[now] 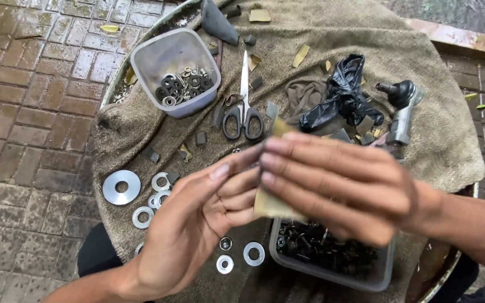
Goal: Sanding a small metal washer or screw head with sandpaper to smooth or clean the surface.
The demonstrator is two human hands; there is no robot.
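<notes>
1. Closest to me, my left hand [197,224] and right hand [332,185] meet over the middle of the round table; the fingers of both are pinched together on a tan strip of material [270,205], the right hand's fingers lying flat across its upper part.
2. Just under the right hand sits a clear tub of dark bolts [332,255] (partly hidden by the wrist).
3. Loose silver washers [122,187] lie on the brown cloth [444,134] to the left of and below my left hand.
4. Beyond the hands, black-handled scissors [243,115] rest with the blades pointing away from me.
5. Right of them lie a crumpled black plastic bag [341,95] and a metal ball joint [402,109].
6. Farther left, a second clear tub [169,56] holds washers and nuts.
7. Brick paving [23,112] surrounds the table.
</notes>
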